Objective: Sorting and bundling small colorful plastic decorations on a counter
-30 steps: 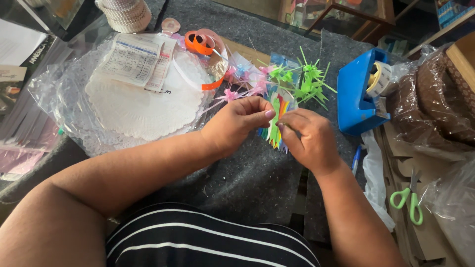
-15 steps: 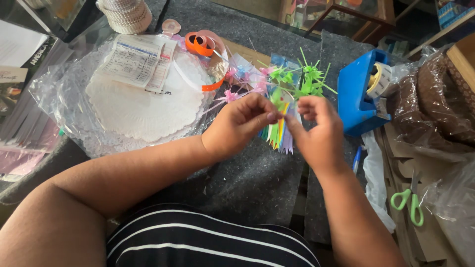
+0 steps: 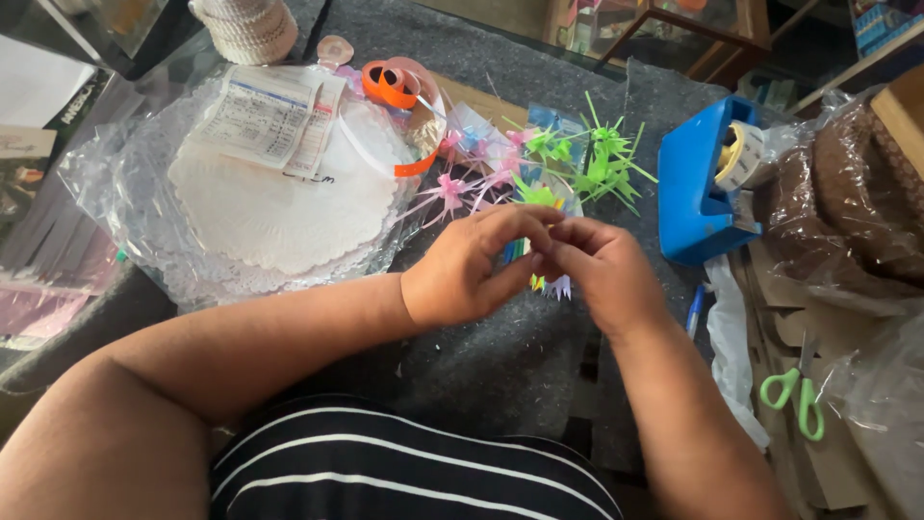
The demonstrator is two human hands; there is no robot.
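Note:
My left hand (image 3: 472, 270) and my right hand (image 3: 606, 274) meet over the grey felt table top (image 3: 500, 356), fingertips pinched together on a small bundle of multicoloured ribbon strips (image 3: 541, 281). Most of the bundle is hidden by my fingers; only frayed ends show below. Just beyond my hands lie several green spiky ribbon bows (image 3: 597, 164) and pink ribbon bows (image 3: 452, 188).
A stack of white paper doilies in clear plastic (image 3: 269, 202) lies at the left with a printed slip (image 3: 265, 116) on it. Orange tape rolls (image 3: 390, 85) sit behind. A blue tape dispenser (image 3: 703, 183), green-handled scissors (image 3: 799, 395) and brown bagged items (image 3: 857, 193) are at the right.
The ribbon bundle stood up in plain sight between my hands; both hands have since closed together around it, hiding most of it.

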